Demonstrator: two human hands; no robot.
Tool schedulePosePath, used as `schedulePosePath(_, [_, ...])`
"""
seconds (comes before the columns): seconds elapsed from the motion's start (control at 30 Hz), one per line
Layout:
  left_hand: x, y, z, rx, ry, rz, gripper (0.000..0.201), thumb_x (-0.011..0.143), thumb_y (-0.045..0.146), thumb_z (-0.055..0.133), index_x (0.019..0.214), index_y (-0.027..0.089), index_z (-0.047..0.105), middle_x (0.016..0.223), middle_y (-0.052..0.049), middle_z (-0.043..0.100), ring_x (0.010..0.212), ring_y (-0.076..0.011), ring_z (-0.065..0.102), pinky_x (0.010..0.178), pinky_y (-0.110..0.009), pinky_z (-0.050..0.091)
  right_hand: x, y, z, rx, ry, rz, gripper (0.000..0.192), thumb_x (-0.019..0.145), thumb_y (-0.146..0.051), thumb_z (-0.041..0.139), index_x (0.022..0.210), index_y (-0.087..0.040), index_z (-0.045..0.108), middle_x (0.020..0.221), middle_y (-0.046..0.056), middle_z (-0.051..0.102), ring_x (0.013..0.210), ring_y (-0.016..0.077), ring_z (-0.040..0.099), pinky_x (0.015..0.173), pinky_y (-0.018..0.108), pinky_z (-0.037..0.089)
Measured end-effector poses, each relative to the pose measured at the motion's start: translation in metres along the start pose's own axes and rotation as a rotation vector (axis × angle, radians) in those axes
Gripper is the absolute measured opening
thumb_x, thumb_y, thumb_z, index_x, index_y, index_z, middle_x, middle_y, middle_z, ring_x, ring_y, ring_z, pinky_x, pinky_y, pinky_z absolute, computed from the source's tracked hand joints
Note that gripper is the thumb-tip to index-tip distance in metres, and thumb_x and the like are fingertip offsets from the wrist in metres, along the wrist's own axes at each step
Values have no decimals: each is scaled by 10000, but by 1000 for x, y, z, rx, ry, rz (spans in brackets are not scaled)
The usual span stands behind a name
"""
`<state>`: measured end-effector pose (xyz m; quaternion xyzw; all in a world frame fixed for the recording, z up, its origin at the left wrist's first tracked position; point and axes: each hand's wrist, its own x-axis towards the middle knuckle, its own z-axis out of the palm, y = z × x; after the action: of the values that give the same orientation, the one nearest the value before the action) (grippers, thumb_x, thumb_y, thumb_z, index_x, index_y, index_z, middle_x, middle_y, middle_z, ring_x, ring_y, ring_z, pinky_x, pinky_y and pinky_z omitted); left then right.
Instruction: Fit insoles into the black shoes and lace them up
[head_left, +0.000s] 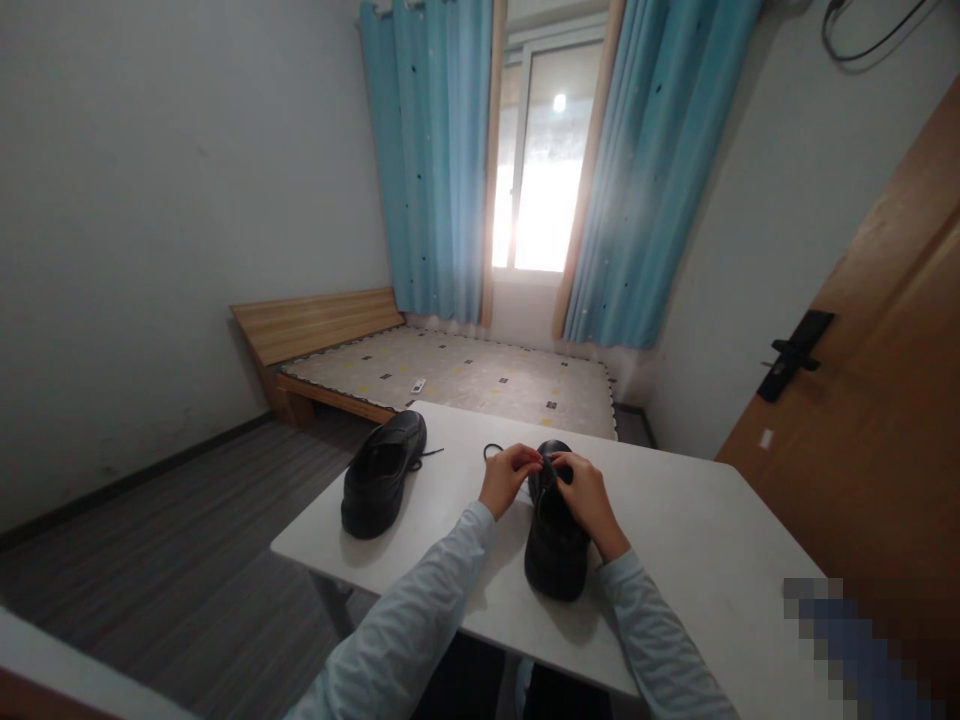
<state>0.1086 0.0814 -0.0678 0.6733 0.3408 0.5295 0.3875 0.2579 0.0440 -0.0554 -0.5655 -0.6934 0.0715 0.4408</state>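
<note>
Where my left hand (508, 478) and right hand (587, 500) pinch the lace over the near black shoe (555, 545), my fingers hide the knot. It sits on the white table (697, 540), its mate (381, 472) left. Beyond: bare bed (465, 375), blue curtains (427, 150), glaring window (544, 160).

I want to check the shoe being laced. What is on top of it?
Both hands rest on the shoe: left hand and right hand pinch its lace. They cover the front lacing.
</note>
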Motion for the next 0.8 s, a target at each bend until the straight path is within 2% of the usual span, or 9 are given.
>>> schedulePosePath(0.33, [1, -3, -3, 2, -48, -28, 147, 681, 252, 703, 790, 167, 653, 756, -37, 715, 720, -168, 679, 689, -279, 547, 0, 11, 8, -84, -12, -39, 139, 694, -85, 499, 742, -184, 584, 936, 95, 638, 946, 233, 558, 830, 375, 434])
schedulePosePath(0.47, [2, -5, -4, 5, -101, -7, 138, 688, 196, 687, 816, 157, 651, 782, -40, 710, 739, -161, 674, 704, -272, 545, -1, 13, 9, -101, -9, -42, 126, 696, -86, 491, 711, -193, 555, 967, 107, 616, 972, 246, 538, 858, 396, 420])
schedulePosePath(0.57, [3, -7, -7, 148, -134, 76, 150, 705, 118, 638, 845, 171, 653, 815, -24, 694, 746, -137, 656, 717, -254, 530, -1, 10, 7, -69, 7, -40, 99, 727, -113, 474, 712, -194, 530, 957, 106, 593, 947, 239, 537, 854, 394, 423])
schedulePosePath(0.67, [4, -9, -11, 378, -108, 177, 219, 707, 39, 575, 845, 189, 655, 831, -9, 651, 701, -108, 613, 693, -235, 505, -1, 5, 3, -35, 60, -32, 87, 757, -146, 458, 709, -195, 511, 922, 102, 579, 912, 235, 538, 848, 395, 421])
schedulePosePath(0.73, [5, -8, -16, 494, -50, 219, 248, 710, 13, 549, 845, 193, 654, 835, -15, 624, 724, -116, 589, 723, -250, 487, -1, 3, 0, -20, 113, -21, 81, 761, -162, 459, 704, -198, 504, 901, 99, 576, 905, 238, 538, 851, 402, 414])
schedulePosePath(0.8, [4, -6, -20, 604, 63, 230, 221, 727, 33, 545, 828, 196, 656, 827, -30, 604, 804, -151, 571, 785, -289, 462, -2, 1, -2, -2, 158, -3, 79, 762, -182, 462, 694, -202, 497, 885, 97, 579, 899, 241, 541, 847, 404, 412])
